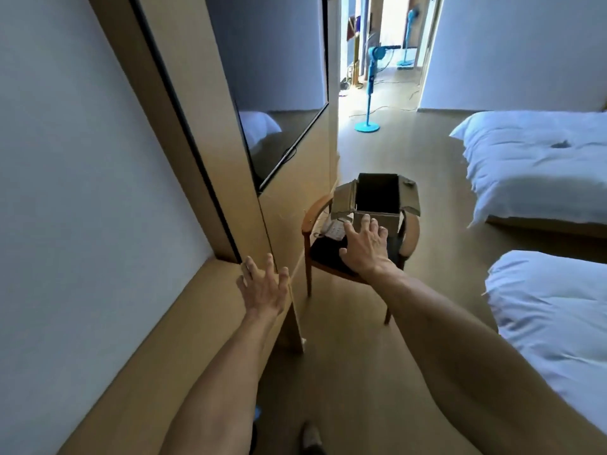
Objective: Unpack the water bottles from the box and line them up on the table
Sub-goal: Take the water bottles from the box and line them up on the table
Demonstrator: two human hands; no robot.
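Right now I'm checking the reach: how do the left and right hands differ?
The left hand lies nearer the camera, over the wooden ledge; the right hand reaches farther, in front of the open cardboard box on the chair. Both are open, fingers spread, holding nothing.

Both bare arms are stretched forward. The left hand [262, 285] is lower and nearer, its palm turned down, its fingers spread and almost straight, holding nothing. The right hand [364, 246] reaches further ahead, its back turned up, its fingers also spread and slightly bent, gripping nothing
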